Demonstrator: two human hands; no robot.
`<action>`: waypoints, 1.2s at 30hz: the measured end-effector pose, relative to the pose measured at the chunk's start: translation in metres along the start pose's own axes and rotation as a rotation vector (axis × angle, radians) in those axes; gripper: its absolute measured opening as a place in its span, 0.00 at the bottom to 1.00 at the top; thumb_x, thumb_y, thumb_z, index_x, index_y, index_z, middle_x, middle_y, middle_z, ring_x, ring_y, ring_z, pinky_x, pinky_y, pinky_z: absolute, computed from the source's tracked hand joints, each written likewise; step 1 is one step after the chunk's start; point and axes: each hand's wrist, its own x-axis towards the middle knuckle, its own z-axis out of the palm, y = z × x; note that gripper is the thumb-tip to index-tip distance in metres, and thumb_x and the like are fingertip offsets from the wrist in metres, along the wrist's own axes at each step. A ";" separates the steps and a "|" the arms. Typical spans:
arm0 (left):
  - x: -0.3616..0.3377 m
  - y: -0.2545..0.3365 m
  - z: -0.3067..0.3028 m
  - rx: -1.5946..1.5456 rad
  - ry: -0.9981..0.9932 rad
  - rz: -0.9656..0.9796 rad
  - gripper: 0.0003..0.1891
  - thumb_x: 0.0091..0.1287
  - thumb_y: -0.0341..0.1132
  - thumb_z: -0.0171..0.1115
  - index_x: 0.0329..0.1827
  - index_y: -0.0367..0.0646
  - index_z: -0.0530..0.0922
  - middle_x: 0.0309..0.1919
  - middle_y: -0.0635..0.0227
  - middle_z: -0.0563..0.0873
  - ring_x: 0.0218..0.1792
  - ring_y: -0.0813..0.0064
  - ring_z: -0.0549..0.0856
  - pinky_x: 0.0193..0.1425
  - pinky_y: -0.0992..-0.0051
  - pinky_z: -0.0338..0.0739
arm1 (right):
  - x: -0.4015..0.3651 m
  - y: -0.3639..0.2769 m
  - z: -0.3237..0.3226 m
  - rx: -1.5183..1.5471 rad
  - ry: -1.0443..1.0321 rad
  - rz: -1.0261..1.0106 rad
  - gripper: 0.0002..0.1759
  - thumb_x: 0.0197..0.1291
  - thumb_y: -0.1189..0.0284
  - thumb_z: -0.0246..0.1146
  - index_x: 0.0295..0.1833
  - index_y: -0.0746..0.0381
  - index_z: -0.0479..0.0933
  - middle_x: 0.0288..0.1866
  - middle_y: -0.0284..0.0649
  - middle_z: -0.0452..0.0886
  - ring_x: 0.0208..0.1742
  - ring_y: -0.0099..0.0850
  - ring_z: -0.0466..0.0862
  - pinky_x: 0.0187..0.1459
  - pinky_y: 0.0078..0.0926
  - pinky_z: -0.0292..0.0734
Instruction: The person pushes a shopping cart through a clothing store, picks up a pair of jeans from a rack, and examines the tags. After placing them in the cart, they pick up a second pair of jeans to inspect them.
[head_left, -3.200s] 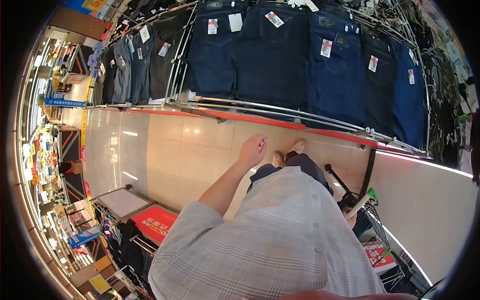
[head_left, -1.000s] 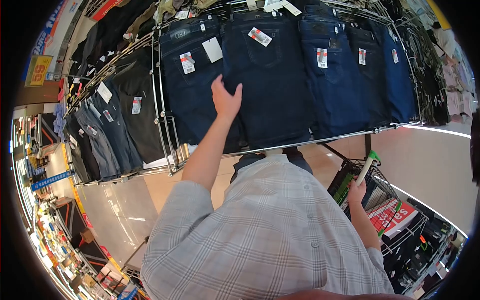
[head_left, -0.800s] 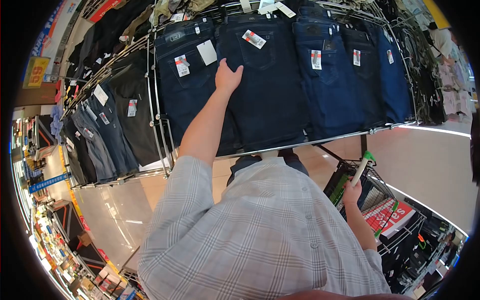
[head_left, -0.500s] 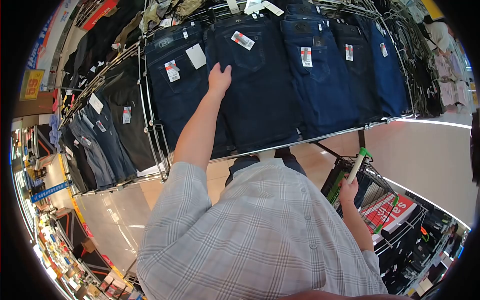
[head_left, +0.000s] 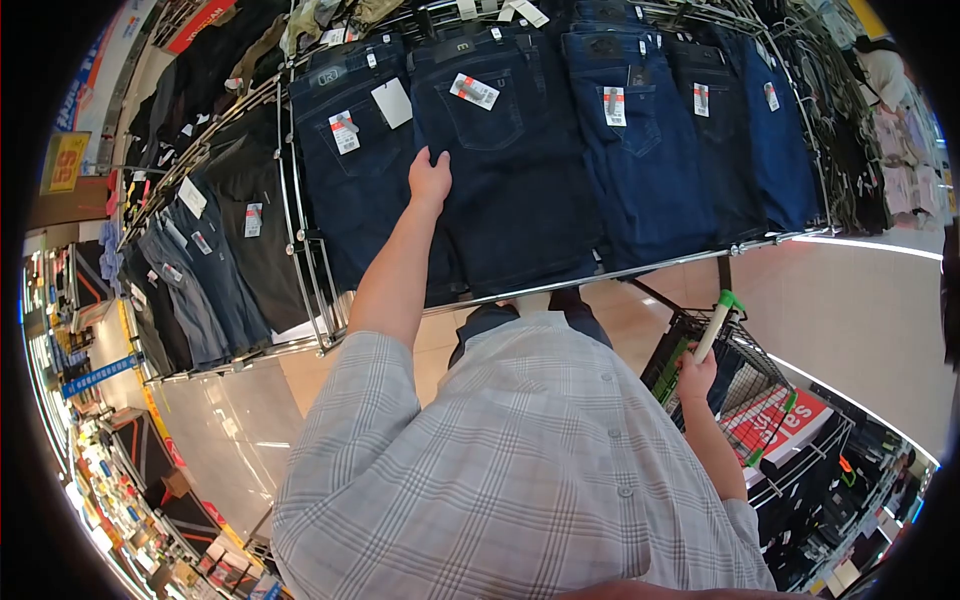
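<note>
My left hand (head_left: 430,180) reaches up to a sloping display rack and closes over the left edge of a pair of dark blue jeans (head_left: 520,180) with a red-and-white price tag (head_left: 474,91). Its fingers curl into the gap beside the neighbouring dark pair (head_left: 355,190). My right hand (head_left: 697,376) is low on the right, wrapped around the white, green-capped handle (head_left: 716,322) of a shopping cart (head_left: 745,365). My checked shirt fills the lower middle of the view.
Several more tagged jeans (head_left: 640,140) hang side by side along the metal rack rail (head_left: 640,268), with darker trousers (head_left: 250,230) on the left. A red sign (head_left: 775,420) sits by the cart. Shiny tiled floor (head_left: 850,320) runs right, and store shelves curve along the far left.
My left hand slid a little down and left across the jeans, and its fingers closed on the pair's left edge. My right hand stayed on the cart handle.
</note>
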 end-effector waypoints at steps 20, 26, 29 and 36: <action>-0.037 -0.022 -0.038 -0.229 -0.416 -0.221 0.21 0.73 0.32 0.61 0.66 0.33 0.75 0.58 0.58 0.85 0.56 0.65 0.84 0.62 0.69 0.78 | -0.003 -0.004 0.000 0.026 -0.011 0.008 0.08 0.59 0.78 0.61 0.45 0.64 0.77 0.27 0.35 0.78 0.26 0.24 0.80 0.30 0.22 0.76; -0.046 -0.019 -0.049 -0.218 -0.526 -0.396 0.34 0.70 0.32 0.65 0.76 0.31 0.63 0.64 0.53 0.81 0.59 0.61 0.83 0.61 0.67 0.79 | -0.001 0.004 0.000 0.009 0.000 -0.013 0.10 0.59 0.80 0.61 0.47 0.61 0.76 0.27 0.34 0.79 0.24 0.24 0.79 0.26 0.21 0.70; -0.041 -0.019 -0.059 -0.119 -0.602 -0.437 0.44 0.66 0.35 0.69 0.80 0.29 0.54 0.68 0.50 0.76 0.63 0.59 0.81 0.64 0.65 0.77 | -0.003 0.002 0.000 0.003 -0.006 0.003 0.10 0.59 0.80 0.61 0.47 0.61 0.76 0.27 0.35 0.79 0.25 0.24 0.80 0.26 0.21 0.71; -0.008 -0.002 -0.032 -0.591 -0.283 -0.352 0.55 0.61 0.49 0.76 0.81 0.30 0.51 0.76 0.45 0.66 0.76 0.55 0.67 0.77 0.61 0.64 | -0.001 0.004 0.002 0.005 -0.012 -0.009 0.10 0.59 0.80 0.61 0.47 0.61 0.76 0.27 0.35 0.79 0.25 0.24 0.80 0.26 0.20 0.72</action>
